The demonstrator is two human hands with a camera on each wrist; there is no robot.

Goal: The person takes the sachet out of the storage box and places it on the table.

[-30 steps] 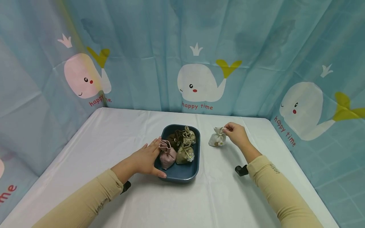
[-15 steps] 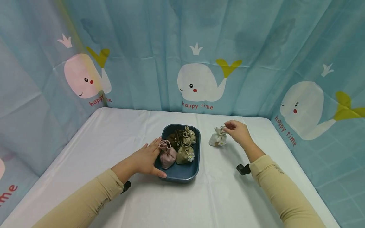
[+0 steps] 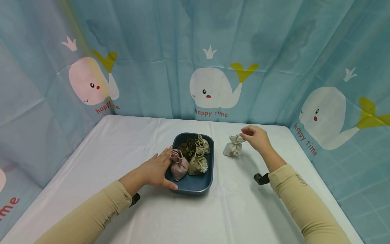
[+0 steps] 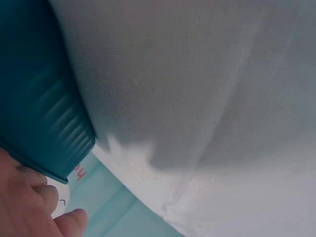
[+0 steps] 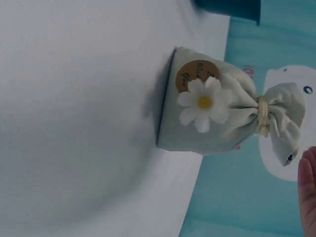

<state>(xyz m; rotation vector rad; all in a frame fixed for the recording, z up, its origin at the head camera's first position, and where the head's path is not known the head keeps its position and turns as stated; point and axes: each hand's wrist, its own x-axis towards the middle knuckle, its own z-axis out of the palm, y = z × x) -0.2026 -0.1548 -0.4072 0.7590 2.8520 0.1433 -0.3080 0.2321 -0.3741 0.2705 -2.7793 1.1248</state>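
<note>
My left hand [image 3: 156, 169] lies spread along the left wall of a dark blue plastic basket [image 3: 195, 188], fingers at its rim and thumb over the near left corner. In the left wrist view, bent fingers [image 4: 39, 192] show against the basket's rim. An off-white drawstring pouch [image 3: 233, 147] stands upright on the table right of the basket. It bears a white daisy [image 5: 203, 102] and a round brown tag [image 5: 190, 73]. My right hand [image 3: 257, 138] is loosely bent right at the pouch's gathered top; in the right wrist view a narrow gap shows between them.
Inside the basket sit a pink pouch [image 3: 179, 168], an olive pouch with a flower [image 3: 196, 166], a beige pouch [image 3: 203, 146] and a dark brown pouch [image 3: 184, 148]. A white cloth [image 3: 250, 210] covers the table; a blue whale-print curtain [image 3: 146, 84] surrounds it.
My right hand has shifted slightly up and to the right, showing more of the off-white pouch's top. The pouch stays in place. My left hand and the basket have not moved.
</note>
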